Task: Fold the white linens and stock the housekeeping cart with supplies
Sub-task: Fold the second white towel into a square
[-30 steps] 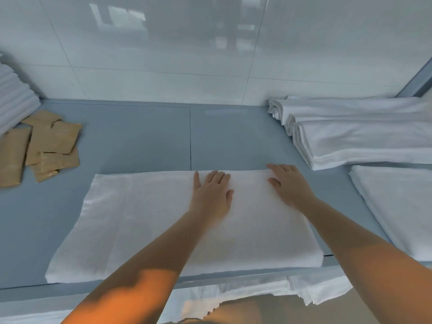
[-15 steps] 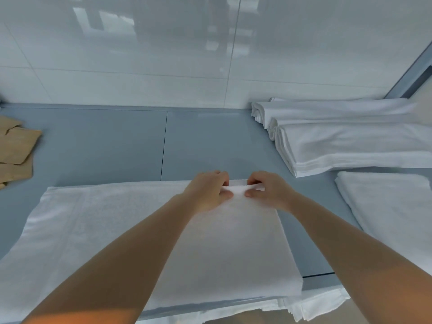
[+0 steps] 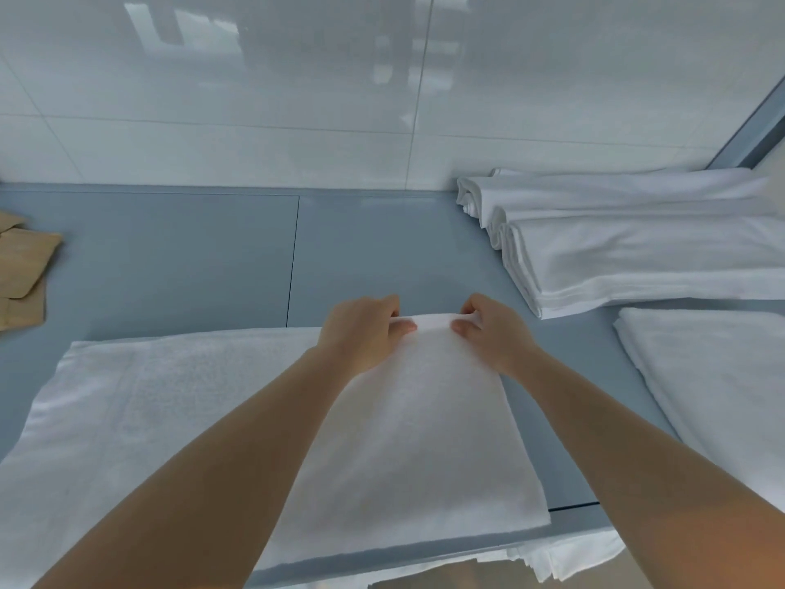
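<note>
Pinching the towel's (image 3: 403, 418) far edge close together, left hand (image 3: 361, 333) and right hand (image 3: 495, 333) risk an uneven fold should either grip slip.

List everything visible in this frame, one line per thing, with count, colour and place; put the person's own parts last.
Towel being folded: one, white, near centre of the surface, far edge lifted.
Folded linen stack: one pile, white, far right by the wall.
Flat linen: one, white, right edge, nearer than the stack.
Hanging linen: white, below the surface's front edge; count unclear.
Paper packets: several, tan, left edge.
Work surface: one, blue-grey, under everything.
Tiled wall: white, glossy, behind.
Left hand: pinches the towel's far edge.
Right hand: pinches the same edge.
</note>
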Available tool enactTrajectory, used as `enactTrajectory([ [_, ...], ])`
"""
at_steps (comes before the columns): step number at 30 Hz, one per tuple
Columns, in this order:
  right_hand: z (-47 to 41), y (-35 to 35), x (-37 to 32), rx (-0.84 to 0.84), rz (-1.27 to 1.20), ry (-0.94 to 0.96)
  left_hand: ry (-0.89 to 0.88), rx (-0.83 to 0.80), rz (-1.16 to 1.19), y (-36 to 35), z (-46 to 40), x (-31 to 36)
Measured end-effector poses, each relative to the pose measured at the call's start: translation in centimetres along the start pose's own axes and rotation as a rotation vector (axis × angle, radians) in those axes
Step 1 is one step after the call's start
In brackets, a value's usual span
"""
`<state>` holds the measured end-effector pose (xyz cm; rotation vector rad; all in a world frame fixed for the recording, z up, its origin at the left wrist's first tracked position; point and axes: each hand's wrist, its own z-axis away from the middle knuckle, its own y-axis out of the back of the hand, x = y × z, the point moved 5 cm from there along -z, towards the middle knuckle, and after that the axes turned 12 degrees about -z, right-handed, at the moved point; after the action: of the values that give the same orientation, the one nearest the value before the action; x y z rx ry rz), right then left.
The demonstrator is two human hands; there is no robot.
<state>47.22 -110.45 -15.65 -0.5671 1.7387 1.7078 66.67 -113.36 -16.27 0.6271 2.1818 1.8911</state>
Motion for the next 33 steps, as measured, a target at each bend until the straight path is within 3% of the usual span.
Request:
enactTrajectory([
  [7,0.8,-0.7,-1.1,0.028,0.213,0.023,0.059,-0.041,-0.170,0.3,2.2,-4.6],
  [10,0.9,-2.2,-4.7,-0.063,0.494,0.236,-0.061,-0.065,-0.181,0.5,2.8,-4.4],
  [14,1.9,-7.2,-9.6,-0.327,0.278,0.467,-0.111,-0.073,-0.063,1.3,3.8,-5.3],
  [19,1.7,-10.1,-11.7,-0.393,0.215,0.487,-0.032,-0.155,-0.082,2.3,5.3,-9.8],
  [23,1.4,-10.9,-11.6,-0.362,0.264,0.423,0.025,-0.178,-0.134,2.6,6.7,-14.0],
  [28,0.7,-10.8,-11.8,-0.211,0.240,0.312,0.097,-0.032,-0.128,3.5,6.9,-15.1],
  [33,1.1,-12.1,-11.9,-0.107,0.440,0.383,0.065,0.031,-0.193,3.5,8.7,-15.7],
])
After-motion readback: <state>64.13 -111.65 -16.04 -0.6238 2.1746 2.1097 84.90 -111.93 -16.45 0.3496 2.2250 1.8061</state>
